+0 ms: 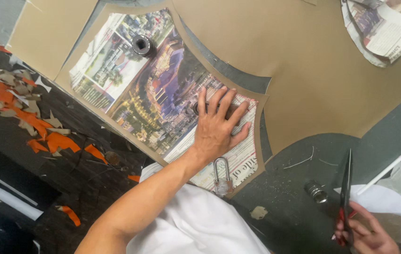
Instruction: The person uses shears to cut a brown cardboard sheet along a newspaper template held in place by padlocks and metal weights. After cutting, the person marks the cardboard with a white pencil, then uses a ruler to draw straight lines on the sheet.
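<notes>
Left hand: the left hand lies flat, fingers spread and released, pressing on the newspaper sheet; it grasps nothing. The bare forearm runs down toward 7 o'clock over a white garment.
Right hand: the right hand, at 4 o'clock in the view, is clenched around the red handles of the scissors; the dark blades are together and point up toward 12 o'clock.
Newspaper sheet: a printed colour page lying at centre, seen through a cut-out window in the brown cardboard, which frames it on all sides. It stretches from 11 o'clock down to 5 o'clock.
Weights on the sheet: a dark round socket-like weight stands on the page at 11 o'clock of the left hand. A silver padlock rests on the page's lower corner, just beside the wrist at 6 o'clock. Another dark round piece is partly hidden under the fingers; what it is cannot be told.
Tabletop: dark grey tabletop shows at 5 o'clock, with a small metal cylinder near the scissors at their 9 o'clock.
Offcuts: orange and beige scraps lie scattered at 9 o'clock, well apart from both hands.
Second page: another piece of newspaper shows in a cut-out at 1 o'clock.
</notes>
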